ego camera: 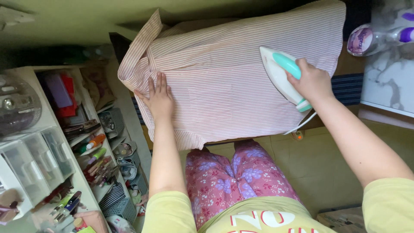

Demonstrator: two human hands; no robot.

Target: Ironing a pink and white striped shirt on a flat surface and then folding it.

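Left hand (158, 97) spread flat on striped shirt (224, 82) — right hand (314, 82) grips iron (282, 75).

The person wore a yellow-green short-sleeved T-shirt (267, 218) with red-edged white lettering and, below it, pink trousers (233, 177) printed with purple flowers; both forearms were bare.

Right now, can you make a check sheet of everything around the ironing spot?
Surface: the board is mostly hidden under the striped shirt; only a dark striped edge shows.
Job's things: white and teal iron resting on the shirt.
Clutter: shelf unit packed with bottles, pens and baskets.
Grippers: left hand flat on the shirt; right hand closed on the iron's handle.
Cables: white cord trailing from the iron's back end.
Surroundings: spray bottle on a marbled top; tan floor.
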